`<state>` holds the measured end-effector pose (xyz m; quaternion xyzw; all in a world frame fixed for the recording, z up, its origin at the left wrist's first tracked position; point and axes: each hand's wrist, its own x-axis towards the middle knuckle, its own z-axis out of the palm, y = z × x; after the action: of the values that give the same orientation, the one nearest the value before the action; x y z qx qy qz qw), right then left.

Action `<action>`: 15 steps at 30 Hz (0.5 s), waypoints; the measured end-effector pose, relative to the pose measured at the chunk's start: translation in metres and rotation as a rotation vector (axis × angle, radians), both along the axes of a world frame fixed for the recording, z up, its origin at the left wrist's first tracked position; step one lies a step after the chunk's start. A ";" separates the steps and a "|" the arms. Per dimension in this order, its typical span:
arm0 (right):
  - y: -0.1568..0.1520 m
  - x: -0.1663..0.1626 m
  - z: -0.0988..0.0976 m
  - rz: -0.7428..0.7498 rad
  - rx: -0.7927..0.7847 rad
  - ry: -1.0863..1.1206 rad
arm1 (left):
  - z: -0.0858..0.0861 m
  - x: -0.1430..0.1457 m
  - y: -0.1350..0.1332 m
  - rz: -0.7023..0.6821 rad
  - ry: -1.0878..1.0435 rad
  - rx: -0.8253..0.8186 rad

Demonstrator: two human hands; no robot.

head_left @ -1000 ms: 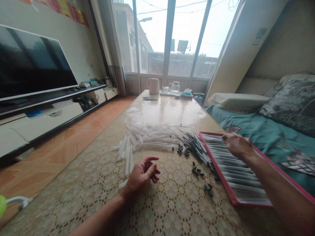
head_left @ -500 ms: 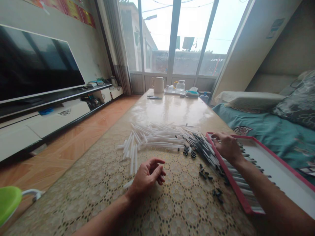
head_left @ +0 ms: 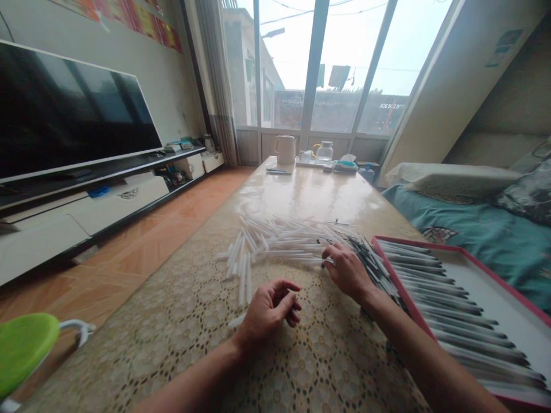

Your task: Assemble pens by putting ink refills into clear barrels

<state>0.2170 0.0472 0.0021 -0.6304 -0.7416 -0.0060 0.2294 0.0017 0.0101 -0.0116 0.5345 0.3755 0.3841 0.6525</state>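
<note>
My left hand (head_left: pixel 271 310) rests over the patterned tablecloth with its fingers loosely curled and apart, nothing visible in it. A single white tube (head_left: pixel 236 321) lies by that wrist. Palm down, my right hand (head_left: pixel 346 269) is at the near right edge of a heap of white plastic tubes (head_left: pixel 284 238), thumb and fingers apart. A small black piece (head_left: pixel 323 265) shows at its fingertips. Behind this hand lies a bundle of thin dark rods (head_left: pixel 365 255). Other small black pieces are mostly hidden by the right hand and forearm.
To the right stands a shallow red-rimmed box (head_left: pixel 503 281) holding a row of dark-tipped pen-like sticks (head_left: pixel 456 304). A pitcher (head_left: pixel 285 150), a glass jug (head_left: pixel 325 152) and a tissue pack (head_left: pixel 346 164) stand at the table's far end. A green stool (head_left: pixel 28 350) is at left.
My right hand has left the box and moved left to the edge of the tube heap. My left hand keeps its pose. The view has turned slightly left.
</note>
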 end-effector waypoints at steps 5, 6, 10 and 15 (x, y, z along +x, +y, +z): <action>-0.021 0.001 0.005 0.016 0.000 0.094 | 0.003 0.000 0.000 -0.026 -0.074 -0.053; -0.027 -0.001 0.007 0.035 -0.005 0.128 | 0.004 0.001 -0.001 -0.031 -0.113 -0.088; -0.050 -0.021 0.015 0.191 -0.030 0.296 | 0.008 0.000 -0.003 -0.020 -0.296 -0.269; -0.059 -0.030 0.025 0.335 -0.084 0.331 | 0.008 -0.003 -0.001 0.008 -0.384 -0.354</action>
<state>0.1874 -0.0114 0.0269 -0.4998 -0.7877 0.1664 0.3194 -0.0017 0.0089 -0.0033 0.3279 0.3084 0.4094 0.7936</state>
